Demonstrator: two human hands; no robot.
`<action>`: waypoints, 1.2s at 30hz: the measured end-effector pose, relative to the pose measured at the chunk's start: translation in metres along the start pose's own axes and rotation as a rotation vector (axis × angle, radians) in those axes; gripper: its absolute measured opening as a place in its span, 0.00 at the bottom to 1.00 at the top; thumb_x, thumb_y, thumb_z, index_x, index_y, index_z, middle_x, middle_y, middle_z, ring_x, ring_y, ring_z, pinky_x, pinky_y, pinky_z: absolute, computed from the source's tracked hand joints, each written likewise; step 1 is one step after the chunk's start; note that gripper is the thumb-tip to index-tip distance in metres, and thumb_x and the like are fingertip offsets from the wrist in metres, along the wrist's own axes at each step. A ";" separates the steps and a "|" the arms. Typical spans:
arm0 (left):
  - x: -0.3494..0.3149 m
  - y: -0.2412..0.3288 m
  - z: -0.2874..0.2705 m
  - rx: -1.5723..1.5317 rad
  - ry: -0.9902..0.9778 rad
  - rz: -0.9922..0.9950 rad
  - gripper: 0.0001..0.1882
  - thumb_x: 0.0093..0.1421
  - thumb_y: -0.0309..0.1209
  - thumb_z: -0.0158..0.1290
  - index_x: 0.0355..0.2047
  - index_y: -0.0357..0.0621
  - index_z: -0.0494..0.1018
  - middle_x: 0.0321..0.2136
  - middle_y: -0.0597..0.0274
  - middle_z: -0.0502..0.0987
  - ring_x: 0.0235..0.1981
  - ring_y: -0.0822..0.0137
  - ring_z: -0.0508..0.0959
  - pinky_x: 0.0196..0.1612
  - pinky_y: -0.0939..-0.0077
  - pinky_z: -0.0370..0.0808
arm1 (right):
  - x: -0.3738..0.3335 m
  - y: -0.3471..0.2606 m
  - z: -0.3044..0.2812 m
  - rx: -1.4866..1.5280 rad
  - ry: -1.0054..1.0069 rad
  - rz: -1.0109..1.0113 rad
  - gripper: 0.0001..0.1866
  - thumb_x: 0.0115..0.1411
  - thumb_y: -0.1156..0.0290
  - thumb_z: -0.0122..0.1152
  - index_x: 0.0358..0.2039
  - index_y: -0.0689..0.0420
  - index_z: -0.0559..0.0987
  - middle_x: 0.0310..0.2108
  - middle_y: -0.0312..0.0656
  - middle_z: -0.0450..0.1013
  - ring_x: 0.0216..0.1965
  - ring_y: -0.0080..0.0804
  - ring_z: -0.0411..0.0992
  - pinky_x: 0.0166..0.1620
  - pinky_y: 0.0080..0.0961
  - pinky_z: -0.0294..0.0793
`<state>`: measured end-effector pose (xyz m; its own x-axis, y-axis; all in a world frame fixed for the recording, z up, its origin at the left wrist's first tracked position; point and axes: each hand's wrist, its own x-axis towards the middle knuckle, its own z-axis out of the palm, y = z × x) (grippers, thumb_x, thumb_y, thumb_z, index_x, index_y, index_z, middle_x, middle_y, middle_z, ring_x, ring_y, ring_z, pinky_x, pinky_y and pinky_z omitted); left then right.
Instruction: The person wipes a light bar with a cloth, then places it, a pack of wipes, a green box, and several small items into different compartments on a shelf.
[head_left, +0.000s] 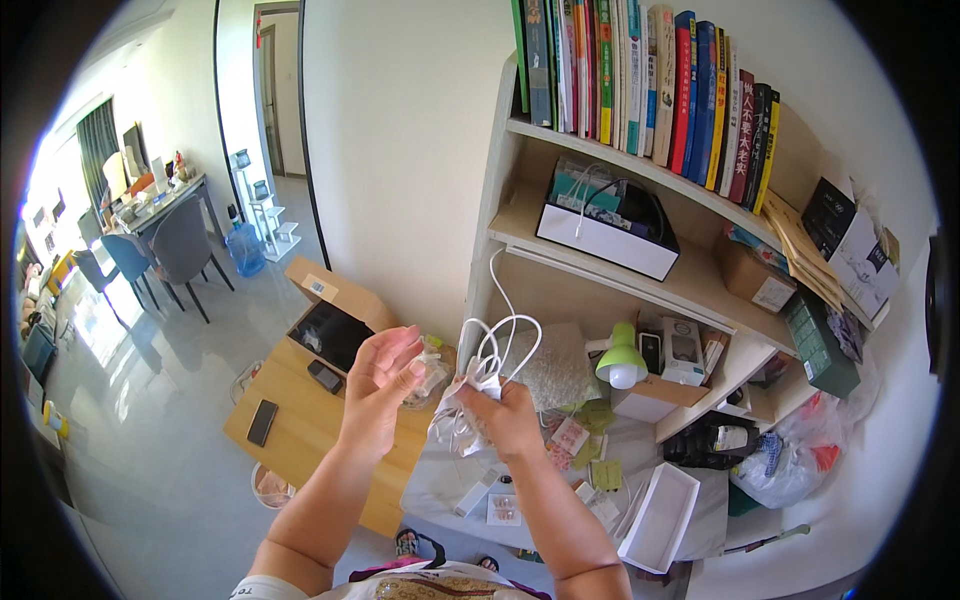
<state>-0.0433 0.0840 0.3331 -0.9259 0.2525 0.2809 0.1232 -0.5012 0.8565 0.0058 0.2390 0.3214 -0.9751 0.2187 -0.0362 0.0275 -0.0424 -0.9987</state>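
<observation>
Fingers of the right hand clamp a bundle of white cords beside the left hand, its fingers apart, with a cardboard box holding something black beyond the left fingers and a white-fronted bin containing a cable beyond the right.

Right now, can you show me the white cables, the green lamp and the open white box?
White cables (484,370): head view, on the bundled part.
Green lamp (622,350): head view, on its shade.
Open white box (660,515): head view, on its bare inside.
</observation>
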 end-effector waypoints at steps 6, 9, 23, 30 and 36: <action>-0.003 -0.042 0.002 -0.068 -0.262 -0.317 0.29 0.66 0.51 0.36 0.60 0.45 0.55 0.47 0.65 0.69 0.49 0.74 0.68 0.50 0.76 0.65 | 0.018 -0.006 0.000 0.178 -0.171 0.059 0.16 0.53 0.69 0.63 0.41 0.61 0.77 0.29 0.36 0.75 0.30 0.20 0.71 0.33 0.21 0.70; 0.001 -0.041 0.009 -0.197 -0.233 -0.239 0.23 0.66 0.43 0.41 0.57 0.46 0.59 0.43 0.65 0.72 0.44 0.72 0.72 0.46 0.76 0.69 | 0.022 0.003 0.007 -0.612 -0.032 -0.322 0.38 0.50 0.65 0.63 0.58 0.64 0.58 0.30 0.47 0.76 0.30 0.41 0.76 0.33 0.34 0.73; 0.063 -0.006 0.029 -0.349 0.140 -0.315 0.10 0.62 0.37 0.50 0.30 0.44 0.69 0.24 0.63 0.71 0.25 0.66 0.74 0.38 0.60 0.75 | -0.029 0.098 -0.043 -0.079 0.036 -0.008 0.29 0.50 0.65 0.65 0.51 0.61 0.69 0.27 0.41 0.76 0.27 0.31 0.74 0.33 0.27 0.73; 0.068 0.025 0.060 -0.309 0.128 -0.361 0.10 0.61 0.38 0.51 0.32 0.44 0.69 0.25 0.63 0.71 0.23 0.69 0.71 0.37 0.63 0.73 | 0.018 0.111 0.010 -0.245 0.101 -0.006 0.17 0.50 0.60 0.65 0.33 0.62 0.79 0.25 0.44 0.76 0.28 0.33 0.75 0.33 0.29 0.72; 0.100 0.037 0.026 0.381 -0.228 -0.374 0.15 0.61 0.42 0.52 0.35 0.42 0.69 0.30 0.61 0.73 0.17 0.74 0.66 0.22 0.77 0.67 | 0.007 0.081 -0.032 -0.842 0.173 -0.334 0.10 0.49 0.64 0.62 0.29 0.56 0.78 0.26 0.42 0.75 0.29 0.43 0.74 0.30 0.34 0.73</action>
<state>-0.1220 0.1121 0.4040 -0.8362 0.5480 -0.0207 -0.0384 -0.0209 0.9990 0.0085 0.2683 0.2395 -0.9167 0.2374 0.3214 -0.0324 0.7576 -0.6519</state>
